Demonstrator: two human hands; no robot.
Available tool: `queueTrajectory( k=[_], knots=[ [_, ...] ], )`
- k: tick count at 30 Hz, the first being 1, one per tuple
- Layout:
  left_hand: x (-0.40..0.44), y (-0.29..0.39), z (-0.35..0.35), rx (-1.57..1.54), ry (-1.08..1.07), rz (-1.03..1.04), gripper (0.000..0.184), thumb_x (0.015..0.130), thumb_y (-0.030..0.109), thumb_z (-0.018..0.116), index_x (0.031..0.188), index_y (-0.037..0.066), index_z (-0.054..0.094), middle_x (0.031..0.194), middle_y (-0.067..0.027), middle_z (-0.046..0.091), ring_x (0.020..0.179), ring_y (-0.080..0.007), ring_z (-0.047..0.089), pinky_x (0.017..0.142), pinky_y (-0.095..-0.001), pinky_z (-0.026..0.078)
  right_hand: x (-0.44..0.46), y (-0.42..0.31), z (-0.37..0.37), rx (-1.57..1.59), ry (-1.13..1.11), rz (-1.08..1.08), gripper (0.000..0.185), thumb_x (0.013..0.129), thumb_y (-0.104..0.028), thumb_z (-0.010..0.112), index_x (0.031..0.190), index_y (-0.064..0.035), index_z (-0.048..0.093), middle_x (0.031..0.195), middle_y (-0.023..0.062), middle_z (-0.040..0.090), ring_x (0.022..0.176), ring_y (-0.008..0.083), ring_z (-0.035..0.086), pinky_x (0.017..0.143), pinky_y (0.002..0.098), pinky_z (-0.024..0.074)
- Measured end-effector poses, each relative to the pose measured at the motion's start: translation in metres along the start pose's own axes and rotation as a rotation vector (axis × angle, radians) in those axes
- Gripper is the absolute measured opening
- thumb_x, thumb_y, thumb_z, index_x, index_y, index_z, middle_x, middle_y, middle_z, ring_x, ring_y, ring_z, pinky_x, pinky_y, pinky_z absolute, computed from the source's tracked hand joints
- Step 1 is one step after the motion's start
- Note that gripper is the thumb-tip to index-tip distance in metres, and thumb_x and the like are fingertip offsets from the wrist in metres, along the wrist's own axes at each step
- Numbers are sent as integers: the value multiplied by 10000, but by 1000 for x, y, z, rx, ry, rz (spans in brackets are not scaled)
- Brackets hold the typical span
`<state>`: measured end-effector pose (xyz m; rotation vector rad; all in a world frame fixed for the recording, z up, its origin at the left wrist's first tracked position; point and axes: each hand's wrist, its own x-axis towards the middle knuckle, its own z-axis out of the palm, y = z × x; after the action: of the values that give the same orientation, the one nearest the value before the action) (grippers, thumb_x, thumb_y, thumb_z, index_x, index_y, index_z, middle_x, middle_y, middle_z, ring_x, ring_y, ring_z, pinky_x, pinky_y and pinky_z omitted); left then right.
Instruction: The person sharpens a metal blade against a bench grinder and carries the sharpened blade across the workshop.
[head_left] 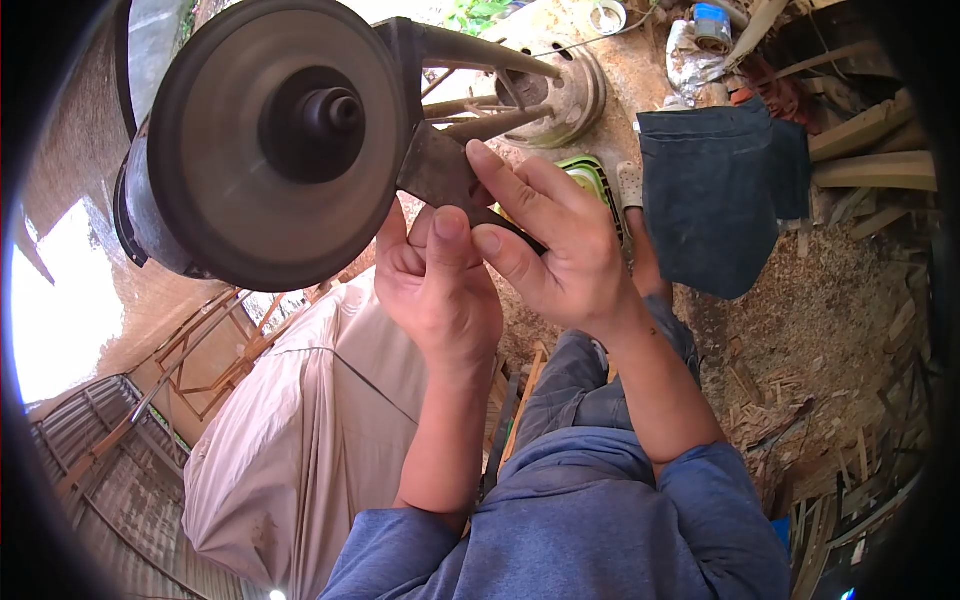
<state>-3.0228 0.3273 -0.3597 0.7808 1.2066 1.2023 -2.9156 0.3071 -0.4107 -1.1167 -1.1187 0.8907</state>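
A large round grinding wheel (215, 160) with a dark hub fills the upper left. A flat, dark metal blade (437, 165), wide at one end and narrowing towards my palm side, has its wide end at the wheel's right edge; whether it touches cannot be told. My left hand (438, 285) is under the blade, its thumb up against the narrow part and its fingers partly hidden behind. My right hand (565, 235) pinches the narrow part from the right, with thumb and fingertips on it.
Metal struts (490, 55) run from the wheel's mount to a rusty wheel rim (575, 105) on the ground. A beige cover (320, 430) drapes a bulky object at lower left. Dark cloth (710, 190) hangs at right, near wood pieces (870, 170) and a blue-labelled can (712, 28).
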Motion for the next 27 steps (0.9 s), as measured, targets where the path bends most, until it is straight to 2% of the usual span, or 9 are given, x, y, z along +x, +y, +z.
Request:
queueTrajectory(
  k=[6, 12, 14, 17, 18, 21, 23, 24, 27],
  knots=[
    [0, -3, 2, 35, 25, 0, 669, 943, 46, 682, 1498, -41, 319, 722, 18, 575, 688, -32, 500, 730, -182, 462, 1, -1, -3, -41, -13, 24, 559, 916, -196, 688, 1410, 15, 537, 845, 140, 572, 677, 230, 540, 598, 323, 440],
    [-5, 0, 19, 148, 39, -6, 786, 941, 34, 675, 1520, -88, 157, 1043, -120, 684, 935, -145, 653, 836, -246, 522, -11, 9, 4, 34, 79, 101, 520, 925, -165, 682, 1383, 38, 543, 826, 127, 563, 663, 218, 545, 604, 316, 470],
    [-8, -1, 20, 155, 0, -4, 858, 919, -4, 686, 1524, -117, 88, 1109, -150, 683, 977, -163, 666, 867, -258, 527, -18, 4, 1, 229, 79, 242, 482, 959, -173, 646, 1383, 34, 546, 851, 98, 590, 665, 174, 528, 606, 297, 453],
    [-25, 2, 31, 185, 133, -102, 879, 890, -20, 715, 1531, -53, 114, 1170, -208, 657, 957, -192, 680, 673, -237, 574, -42, 2, -6, 763, 33, 493, 491, 1031, -268, 532, 1384, 73, 520, 946, 64, 635, 714, 107, 519, 634, 260, 432],
    [-29, -2, 29, 174, 102, -100, 897, 870, -22, 734, 1527, -58, 125, 1184, -205, 640, 989, -189, 659, 591, -216, 561, -46, 0, -9, 914, 20, 508, 514, 1035, -294, 516, 1382, 84, 512, 953, 66, 634, 721, 102, 519, 636, 252, 427],
    [-46, -1, 32, 201, 78, -49, 621, 851, -12, 765, 1379, -72, 442, 1097, -127, 634, 934, -127, 597, 750, -219, 522, -58, -12, -16, 1095, 24, 562, 655, 1020, -440, 496, 1363, 118, 485, 968, 102, 639, 752, 105, 562, 620, 233, 426],
    [-58, 9, 37, 261, 64, -107, 488, 844, -12, 773, 1267, -61, 537, 1074, -106, 625, 917, -119, 583, 797, -236, 495, -68, -15, -14, 1112, 111, 561, 708, 997, -500, 518, 1351, 112, 493, 991, 113, 651, 751, 106, 588, 598, 220, 428],
    [-63, 14, 40, 288, 53, -139, 421, 840, -12, 777, 1212, -56, 584, 1062, -95, 621, 908, -115, 576, 820, -244, 481, -75, -13, -24, 1154, 16, 589, 778, 943, -579, 566, 1307, 108, 535, 1019, 134, 676, 742, 126, 622, 572, 218, 448],
    [-76, 10, 33, 318, -130, 136, 327, 863, -29, 744, 1161, -33, 608, 1062, -79, 641, 917, -98, 600, 820, -230, 488, -92, -12, -36, 1133, -7, 558, 792, 892, -612, 623, 1249, 94, 588, 1006, 136, 693, 711, 127, 627, 537, 211, 441]
  ],
)
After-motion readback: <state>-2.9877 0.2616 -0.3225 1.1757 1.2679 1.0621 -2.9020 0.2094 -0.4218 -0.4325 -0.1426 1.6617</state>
